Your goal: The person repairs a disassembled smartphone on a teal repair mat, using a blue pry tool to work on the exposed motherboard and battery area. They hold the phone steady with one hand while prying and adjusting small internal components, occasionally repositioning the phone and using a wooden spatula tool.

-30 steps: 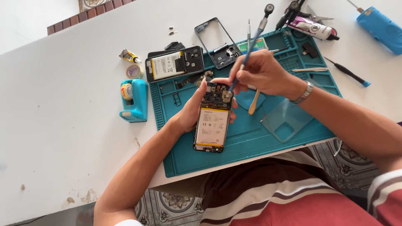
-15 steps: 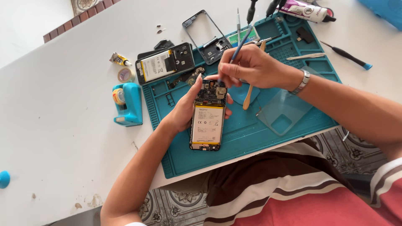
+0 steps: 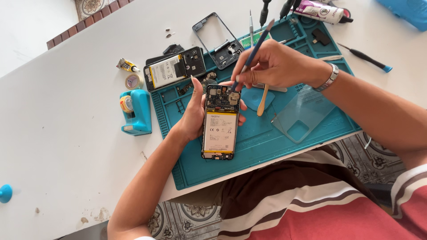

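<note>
My left hand (image 3: 195, 113) holds an opened phone (image 3: 220, 122) with its back off, battery and circuit board exposed, just above the teal work mat (image 3: 267, 138). My right hand (image 3: 273, 64) grips a thin blue screwdriver (image 3: 252, 54) like a pen, its tip resting on the board at the phone's top end. A wooden-coloured pry stick (image 3: 264, 98) lies on the mat below that hand. A silver bracelet sits on my right wrist.
A second opened phone (image 3: 174, 68) and a dark phone frame (image 3: 218, 40) lie at the mat's far edge. A clear phone case (image 3: 302, 116) rests on the mat. A blue tape dispenser (image 3: 135, 111), small glue tube (image 3: 126, 66), more screwdrivers (image 3: 365, 58) and a tube (image 3: 321, 10) surround it on the white table.
The view has drifted a little, shifting everything slightly. My hands keep the same hold on the phone and the screwdriver, whose tip stays at the phone's top end.
</note>
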### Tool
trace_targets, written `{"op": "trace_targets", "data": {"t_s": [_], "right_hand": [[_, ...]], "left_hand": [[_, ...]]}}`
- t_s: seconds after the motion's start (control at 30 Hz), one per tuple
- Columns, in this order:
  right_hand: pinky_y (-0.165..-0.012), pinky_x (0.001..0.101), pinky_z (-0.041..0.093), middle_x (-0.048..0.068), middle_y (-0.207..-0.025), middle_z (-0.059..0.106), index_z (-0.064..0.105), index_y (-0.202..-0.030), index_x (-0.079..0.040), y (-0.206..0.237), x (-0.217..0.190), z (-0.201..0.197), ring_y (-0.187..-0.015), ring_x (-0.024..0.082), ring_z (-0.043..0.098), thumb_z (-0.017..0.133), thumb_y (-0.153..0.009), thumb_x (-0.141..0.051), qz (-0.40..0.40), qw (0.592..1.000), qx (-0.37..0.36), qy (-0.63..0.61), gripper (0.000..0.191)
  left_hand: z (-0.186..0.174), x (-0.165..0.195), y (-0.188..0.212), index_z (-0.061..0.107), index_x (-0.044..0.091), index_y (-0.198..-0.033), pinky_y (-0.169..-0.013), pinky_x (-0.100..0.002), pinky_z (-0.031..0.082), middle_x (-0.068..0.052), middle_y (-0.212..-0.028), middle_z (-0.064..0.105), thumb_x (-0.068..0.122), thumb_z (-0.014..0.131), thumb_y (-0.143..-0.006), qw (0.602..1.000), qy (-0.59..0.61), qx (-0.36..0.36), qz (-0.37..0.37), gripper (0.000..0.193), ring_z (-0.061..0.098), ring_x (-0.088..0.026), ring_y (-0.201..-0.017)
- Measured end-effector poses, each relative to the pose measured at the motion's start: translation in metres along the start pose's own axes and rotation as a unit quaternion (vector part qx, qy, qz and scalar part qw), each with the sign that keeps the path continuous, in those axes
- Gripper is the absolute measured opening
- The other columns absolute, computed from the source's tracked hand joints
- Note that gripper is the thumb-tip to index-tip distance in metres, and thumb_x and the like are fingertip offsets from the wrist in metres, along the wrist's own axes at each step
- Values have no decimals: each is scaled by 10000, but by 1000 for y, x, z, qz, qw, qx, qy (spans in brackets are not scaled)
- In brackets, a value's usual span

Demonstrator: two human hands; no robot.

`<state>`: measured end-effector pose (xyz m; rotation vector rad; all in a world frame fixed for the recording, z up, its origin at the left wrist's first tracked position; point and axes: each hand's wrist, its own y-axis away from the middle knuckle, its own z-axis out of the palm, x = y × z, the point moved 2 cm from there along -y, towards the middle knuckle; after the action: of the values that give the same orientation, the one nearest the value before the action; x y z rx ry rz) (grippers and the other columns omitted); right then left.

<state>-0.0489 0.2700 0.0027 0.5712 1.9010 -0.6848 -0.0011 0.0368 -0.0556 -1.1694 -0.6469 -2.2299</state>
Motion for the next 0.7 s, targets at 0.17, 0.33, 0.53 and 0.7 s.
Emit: {"op": "trace_targets", "data": {"t_s": [0.17,0.33,0.53,0.7], "right_hand": [[-558,209,409,34,-826,737,792,-1029,-61,-1,2,0,-634,36,522,735,-953,-159,18,999,0,47,136],[-552,200,383,2,-949,751,772,-1023,-67,-2,3,3,-641,27,482,732,-953,-164,-17,999,12,36,127],[-719,216,617,54,-940,767,730,-1070,-22,-6,6,6,-814,51,728,691,-964,-164,40,999,-2,1,181],[-720,254,634,74,-906,762,732,-1065,-12,-7,7,5,-798,107,730,689,-977,-132,62,998,1,6,155]], "left_hand": [[-2,-1,-1,310,124,-1617,-963,-511,603,-210,-1193,667,834,109,-882,1000,-7,6,-7,1041,715,-353,-1057],[-8,-5,0,511,-6,-1463,-980,-501,613,-189,-1201,700,842,97,-913,1000,-27,6,-13,1092,733,-335,-1066],[-3,-1,3,524,37,-1448,-944,-468,610,-172,-1197,694,830,100,-904,1000,-16,5,-21,1051,727,-310,-1048],[-1,5,5,536,65,-1448,-936,-445,619,-152,-1199,693,831,107,-882,999,-41,-3,-24,1045,731,-282,-1052]]}}
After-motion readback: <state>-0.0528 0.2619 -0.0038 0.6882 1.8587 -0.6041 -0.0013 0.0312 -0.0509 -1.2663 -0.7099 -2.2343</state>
